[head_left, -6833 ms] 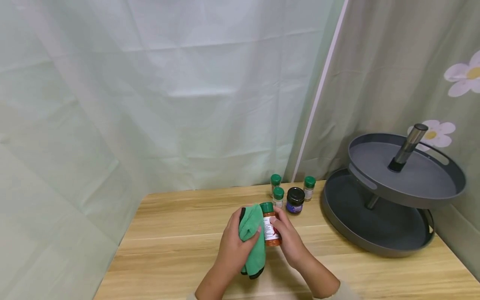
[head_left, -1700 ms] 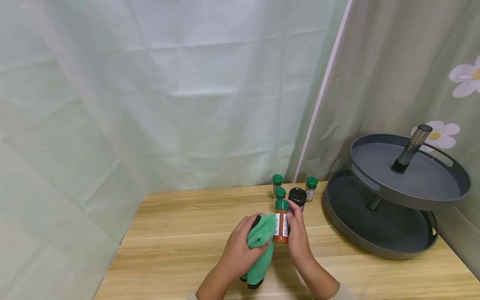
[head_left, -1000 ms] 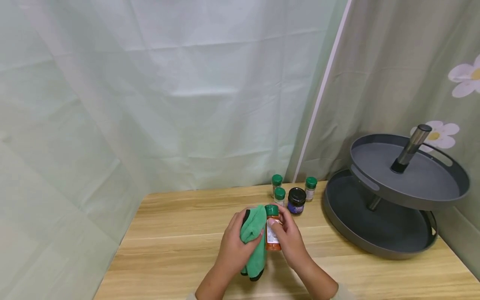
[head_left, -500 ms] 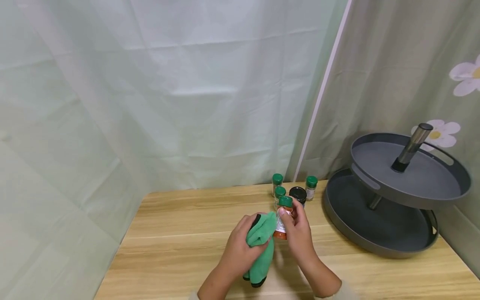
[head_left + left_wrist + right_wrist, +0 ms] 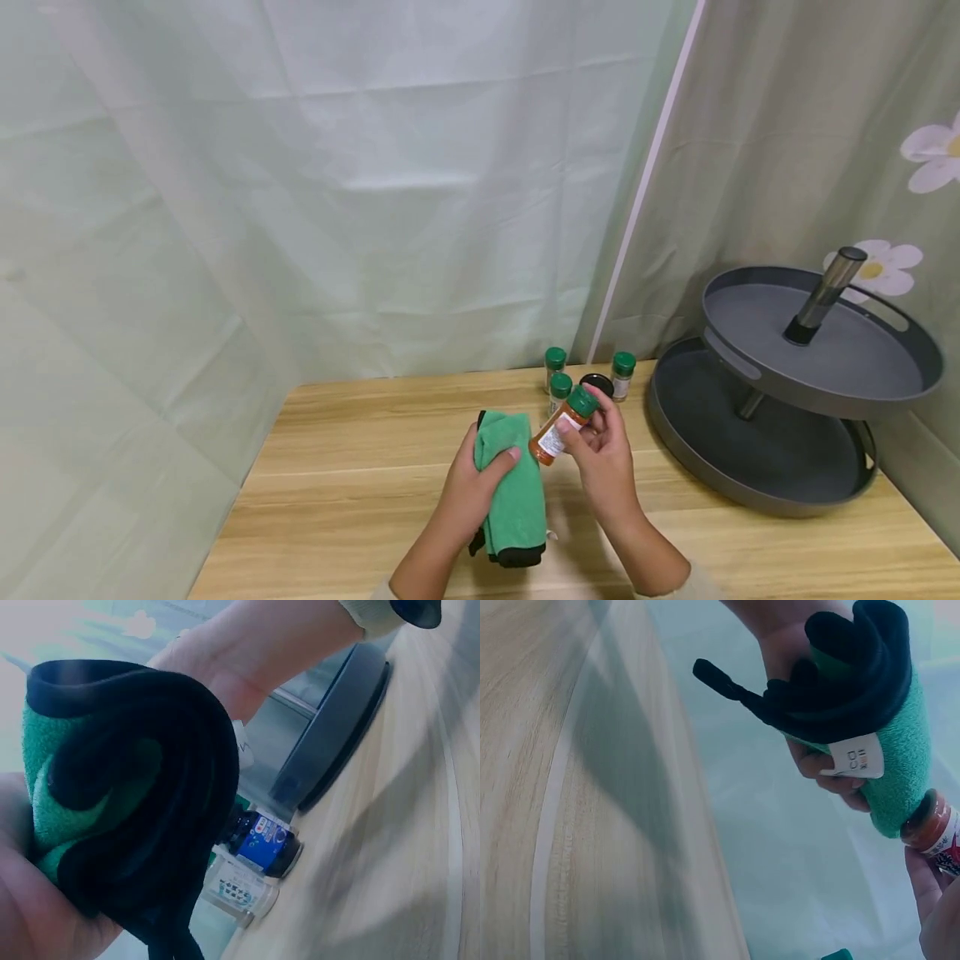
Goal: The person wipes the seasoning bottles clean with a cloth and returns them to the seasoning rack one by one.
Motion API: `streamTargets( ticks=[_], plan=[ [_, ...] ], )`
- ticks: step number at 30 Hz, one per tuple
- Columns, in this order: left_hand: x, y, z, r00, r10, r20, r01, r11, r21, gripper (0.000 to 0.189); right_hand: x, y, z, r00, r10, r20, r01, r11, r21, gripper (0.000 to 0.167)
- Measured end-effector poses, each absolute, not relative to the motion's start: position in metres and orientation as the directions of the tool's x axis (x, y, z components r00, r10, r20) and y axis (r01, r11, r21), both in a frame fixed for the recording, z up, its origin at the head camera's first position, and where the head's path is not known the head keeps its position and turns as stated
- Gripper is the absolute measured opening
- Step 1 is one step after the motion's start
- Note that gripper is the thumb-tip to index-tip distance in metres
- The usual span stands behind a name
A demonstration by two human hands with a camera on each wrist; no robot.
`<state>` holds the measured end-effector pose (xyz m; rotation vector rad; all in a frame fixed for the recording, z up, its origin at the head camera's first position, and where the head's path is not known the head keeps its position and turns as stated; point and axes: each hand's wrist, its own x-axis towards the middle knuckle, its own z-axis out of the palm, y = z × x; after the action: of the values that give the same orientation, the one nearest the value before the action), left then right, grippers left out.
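Note:
My left hand [image 5: 463, 496] holds a folded green cloth [image 5: 517, 504] with black edging, the thumb lying across it. Pinched in my right hand [image 5: 611, 471] is a spice jar [image 5: 557, 433] with a green cap, orange-red contents and a white label. It is tilted, cap up to the right, its base close against the cloth's right side. From the right wrist, the jar's base [image 5: 928, 825] meets the cloth [image 5: 906, 742], and a white tag [image 5: 857, 756] hangs from the cloth. In the left wrist view the bunched cloth [image 5: 157, 802] hides the held jar.
Behind my right hand stand three green-capped jars: one at the back [image 5: 555, 360], one in front [image 5: 560, 387], one to the right [image 5: 622, 367]. A black-lidded jar [image 5: 595, 382] is partly hidden. A two-tier grey tray [image 5: 757, 490] occupies the table's right side.
The spice jar has gone from nearly upright to tilted, its cap swinging right. The cloth has turned in my left hand and shows a broader, flatter face.

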<state>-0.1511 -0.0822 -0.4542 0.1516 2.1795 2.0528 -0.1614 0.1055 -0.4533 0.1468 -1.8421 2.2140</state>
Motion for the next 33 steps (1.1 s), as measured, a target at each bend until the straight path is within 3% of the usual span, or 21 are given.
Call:
streamTargets(
  ticks=[6,17,33],
  plan=[
    [-0.1532,-0.0832,-0.4561,-0.973,0.21,-0.091,-0.096,-0.013,0.995,0.059,-0.1585,0.104,-0.4523,-0.961,0.087,0.264,-0.277,-0.222,-0.935,0.058],
    [-0.1507,-0.077,-0.4575,-0.957,0.253,-0.143,-0.165,-0.07,0.984,0.058,-0.1594,0.1013,-0.4558,-0.892,0.089,0.443,-0.448,-0.304,-0.841,0.048],
    [-0.1505,-0.0812,-0.4505,-0.976,0.196,-0.099,-0.128,-0.143,0.981,0.057,-0.1643,0.1028,-0.4604,-0.9,0.121,0.419,-0.436,-0.249,-0.865,0.048]
  ],
)
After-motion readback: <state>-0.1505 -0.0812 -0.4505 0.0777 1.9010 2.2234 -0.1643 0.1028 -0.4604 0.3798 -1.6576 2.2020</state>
